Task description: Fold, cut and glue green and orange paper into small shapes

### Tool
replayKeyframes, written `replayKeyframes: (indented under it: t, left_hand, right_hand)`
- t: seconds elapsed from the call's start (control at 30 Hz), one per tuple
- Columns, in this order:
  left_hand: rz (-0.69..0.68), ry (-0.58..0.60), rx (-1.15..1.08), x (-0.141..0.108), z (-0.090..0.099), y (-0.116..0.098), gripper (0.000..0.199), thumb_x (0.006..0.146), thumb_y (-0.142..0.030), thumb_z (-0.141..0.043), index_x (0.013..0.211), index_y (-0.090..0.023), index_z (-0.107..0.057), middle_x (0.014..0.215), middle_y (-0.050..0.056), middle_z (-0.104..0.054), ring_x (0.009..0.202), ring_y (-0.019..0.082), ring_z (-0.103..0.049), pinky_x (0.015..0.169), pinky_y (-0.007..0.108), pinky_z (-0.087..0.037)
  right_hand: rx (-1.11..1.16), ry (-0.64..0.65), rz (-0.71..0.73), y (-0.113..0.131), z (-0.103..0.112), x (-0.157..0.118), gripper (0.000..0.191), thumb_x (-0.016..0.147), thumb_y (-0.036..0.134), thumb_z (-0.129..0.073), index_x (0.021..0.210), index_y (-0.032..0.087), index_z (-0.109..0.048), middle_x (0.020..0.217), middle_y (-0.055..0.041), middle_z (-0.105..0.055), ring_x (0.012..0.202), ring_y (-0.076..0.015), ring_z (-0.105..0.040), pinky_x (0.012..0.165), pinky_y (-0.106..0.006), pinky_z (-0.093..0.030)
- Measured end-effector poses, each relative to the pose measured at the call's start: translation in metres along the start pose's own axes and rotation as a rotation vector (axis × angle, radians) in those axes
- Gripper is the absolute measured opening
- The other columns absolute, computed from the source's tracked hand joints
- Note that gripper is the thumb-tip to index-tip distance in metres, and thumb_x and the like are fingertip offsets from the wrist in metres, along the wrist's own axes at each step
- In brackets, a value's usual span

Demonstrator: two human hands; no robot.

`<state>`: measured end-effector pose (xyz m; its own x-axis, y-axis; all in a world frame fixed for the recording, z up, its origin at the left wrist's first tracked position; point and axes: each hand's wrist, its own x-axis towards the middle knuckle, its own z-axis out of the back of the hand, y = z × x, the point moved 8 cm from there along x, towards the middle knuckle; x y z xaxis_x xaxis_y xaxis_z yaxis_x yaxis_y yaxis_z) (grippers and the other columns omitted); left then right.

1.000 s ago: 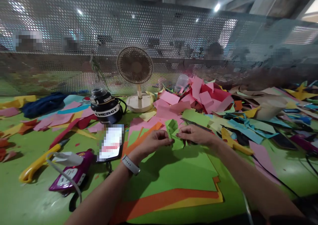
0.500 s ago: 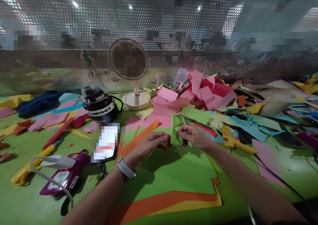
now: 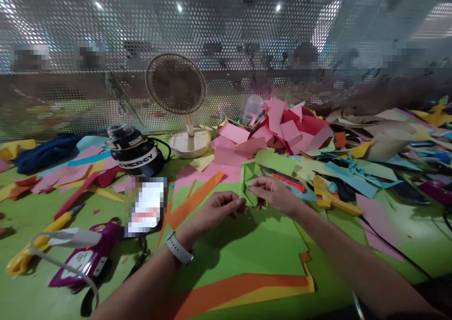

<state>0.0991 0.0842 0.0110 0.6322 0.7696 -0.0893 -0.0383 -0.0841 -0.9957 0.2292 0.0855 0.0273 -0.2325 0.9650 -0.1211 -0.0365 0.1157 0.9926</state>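
A small piece of folded green paper (image 3: 248,174) stands raised between my hands, with creases across it. My left hand (image 3: 218,212), wearing a white-banded watch (image 3: 179,248), pinches at the paper's lower left corner; the fingertips partly hide the contact. On the other side, my right hand (image 3: 273,193) has thumb and fingers closed on the paper's lower right part. Beneath both hands lies a large green sheet (image 3: 243,249), stacked over orange and yellow sheets (image 3: 271,289). Orange paper strips (image 3: 197,200) lie left of the folded piece.
Scissors (image 3: 282,177) and a yellow glue gun (image 3: 332,197) lie right. To the left are a phone (image 3: 146,207), purple device (image 3: 86,254), yellow-handled tool (image 3: 44,240) and black bottle (image 3: 137,152). A fan (image 3: 176,84) and pink paper scraps (image 3: 275,134) stand behind, before a perforated screen.
My left hand has come in against the lower left of the green paper, with its fingers more curled. My right hand stays on the paper. The view has shifted slightly.
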Motion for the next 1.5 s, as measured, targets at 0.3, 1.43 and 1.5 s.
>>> replayKeyframes:
  t: [0.3, 1.43, 1.5]
  left_hand:
    - [-0.056, 0.026, 0.03, -0.002, -0.001, -0.013, 0.039, 0.078, -0.056, -0.068, 0.072, -0.018, -0.066, 0.072, 0.003, -0.067, 0.067, 0.015, -0.058, 0.066, 0.028, -0.045]
    - [-0.111, -0.096, 0.707, 0.016, 0.019, 0.002, 0.032, 0.078, -0.048, -0.061, 0.088, -0.017, -0.061, 0.068, 0.0, -0.057, 0.062, 0.017, -0.054, 0.057, 0.028, -0.039]
    - [-0.127, -0.1, 0.724, 0.016, 0.021, 0.002, 0.031, 0.079, -0.048, -0.06, 0.087, -0.017, -0.062, 0.07, 0.001, -0.059, 0.064, 0.018, -0.056, 0.059, 0.029, -0.041]
  right_hand:
    - [0.012, -0.173, 0.094, 0.033, 0.034, 0.003, 0.051, 0.067, 0.066, -0.071, 0.063, 0.016, -0.059, 0.054, 0.0006, -0.062, 0.044, -0.0089, -0.056, 0.044, -0.02, -0.045]
    - [0.249, -0.741, 0.889, 0.191, 0.136, -0.116, 0.024, 0.082, 0.036, -0.058, 0.061, 0.027, -0.05, 0.045, 0.0072, -0.037, 0.036, -0.0101, -0.027, 0.039, -0.029, -0.023]
    - [0.196, -0.794, 0.919, 0.191, 0.133, -0.118, 0.026, 0.085, 0.038, -0.056, 0.062, 0.027, -0.05, 0.047, 0.006, -0.04, 0.038, -0.0114, -0.031, 0.039, -0.03, -0.025]
